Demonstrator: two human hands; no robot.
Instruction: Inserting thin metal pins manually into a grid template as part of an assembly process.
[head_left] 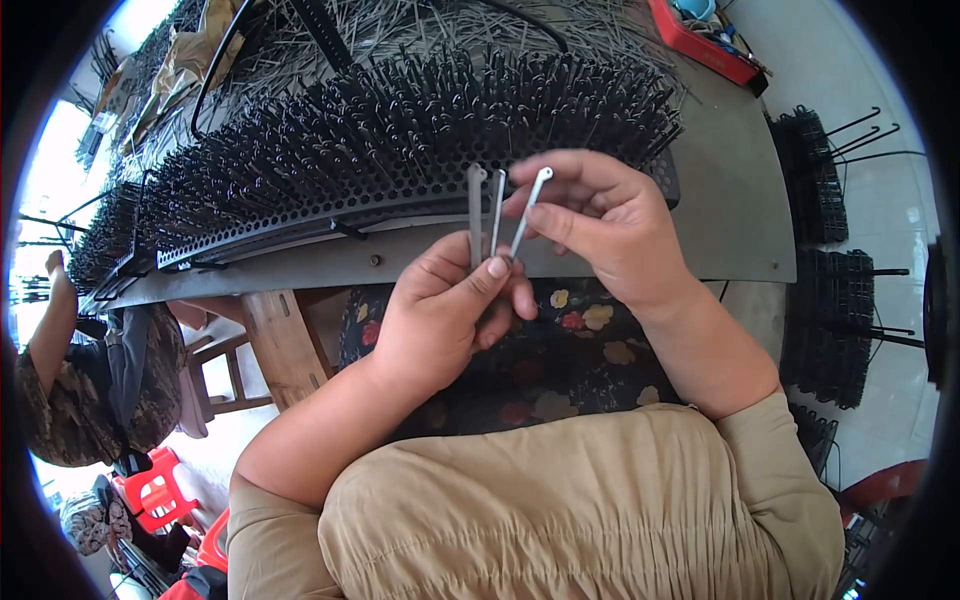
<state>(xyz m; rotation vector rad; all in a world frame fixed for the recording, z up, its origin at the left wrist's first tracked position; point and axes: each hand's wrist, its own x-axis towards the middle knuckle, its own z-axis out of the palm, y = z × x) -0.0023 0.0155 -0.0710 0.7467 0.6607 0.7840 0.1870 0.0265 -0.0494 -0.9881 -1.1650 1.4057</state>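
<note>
My left hand [435, 315] is closed around the lower ends of three thin, flat metal strips, fanned upward between thumb and fingers. The left strip [475, 215] is dull grey with a small round eye at its top. The middle strip [497, 208] stands nearly edge-on. The right strip [531, 210] is brighter, leans right and also ends in an eye. At that right strip, my right hand [620, 225] has its thumb against the upper part, its fingers curled behind. The strips' bottom ends are hidden in my left hand.
Beyond my hands, a perforated black rack [400, 195] bristles with upright dark hooked rods. Loose metal strips [400, 30] litter the grey table [725, 200] behind it. A red tray [700, 45] holds tools. Bundled black racks [835, 325] stand right; another person [100, 380] works at left near red stools [160, 490].
</note>
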